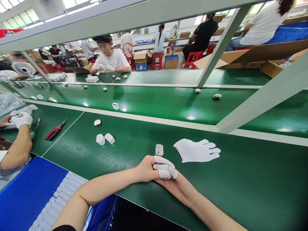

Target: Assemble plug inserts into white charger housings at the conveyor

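Observation:
My left hand (147,169) and my right hand (175,183) meet over the near edge of the green bench, their fingers closed and overlapping. White finger cots cover several fingertips. Whatever lies between the fingers, if anything, is hidden. Just beyond them stands a small white open-topped plastic housing (159,149), with something dark inside. To the right a white glove (197,150) lies flat, fingers pointing right. Two more white housings, one upright (100,139) and one tilted (109,138), are to the left, with a small white-topped part (97,122) behind them.
Red-handled pliers (55,130) lie at left, near a co-worker's gloved hand (22,120). A blue bin (31,189) with rows of white pieces stands below the bench edge. Beyond a pale rail, a green belt (149,102) carries small parts. A slanted post (260,96) rises at right.

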Demonstrator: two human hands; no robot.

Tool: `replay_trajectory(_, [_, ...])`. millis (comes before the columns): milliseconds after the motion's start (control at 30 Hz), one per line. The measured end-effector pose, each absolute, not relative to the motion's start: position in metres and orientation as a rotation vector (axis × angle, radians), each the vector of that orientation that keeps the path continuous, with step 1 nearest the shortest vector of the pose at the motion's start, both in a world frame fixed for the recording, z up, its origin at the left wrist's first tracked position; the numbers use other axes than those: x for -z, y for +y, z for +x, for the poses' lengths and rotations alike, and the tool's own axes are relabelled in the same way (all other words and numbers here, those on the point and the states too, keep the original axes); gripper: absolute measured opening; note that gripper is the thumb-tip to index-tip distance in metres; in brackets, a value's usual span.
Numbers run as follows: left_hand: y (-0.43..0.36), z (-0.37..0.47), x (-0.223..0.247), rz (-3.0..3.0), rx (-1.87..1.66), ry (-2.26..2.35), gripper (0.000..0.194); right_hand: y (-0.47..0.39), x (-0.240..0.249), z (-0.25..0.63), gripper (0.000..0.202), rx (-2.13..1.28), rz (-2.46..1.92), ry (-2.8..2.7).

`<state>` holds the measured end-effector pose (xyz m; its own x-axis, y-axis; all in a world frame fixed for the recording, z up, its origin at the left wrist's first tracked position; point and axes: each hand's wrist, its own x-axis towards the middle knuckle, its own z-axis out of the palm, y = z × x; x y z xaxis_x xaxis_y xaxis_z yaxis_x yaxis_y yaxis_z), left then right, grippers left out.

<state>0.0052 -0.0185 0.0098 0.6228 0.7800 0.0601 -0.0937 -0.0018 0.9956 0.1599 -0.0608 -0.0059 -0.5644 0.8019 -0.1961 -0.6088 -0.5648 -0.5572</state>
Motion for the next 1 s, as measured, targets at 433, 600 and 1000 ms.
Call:
replay_trajectory(433, [-0.019,0.012,-0.001,1.114,-0.76,0.765,0.051,-0.058,0.008,0.161,0.031,-2.217,-0.523,-0.373])
replay_trajectory(600, [-0.02,0.007,-0.006,1.3,-0.793,0.793,0.051,-0.059,0.008,0.16,0.032,-2.246,-0.517,-0.42])
replay_trajectory(1000, [-0.012,0.005,-0.007,1.368,-0.747,0.735,0.042,-0.052,0.007,0.16,0.033,-2.183,-0.574,-0.313])
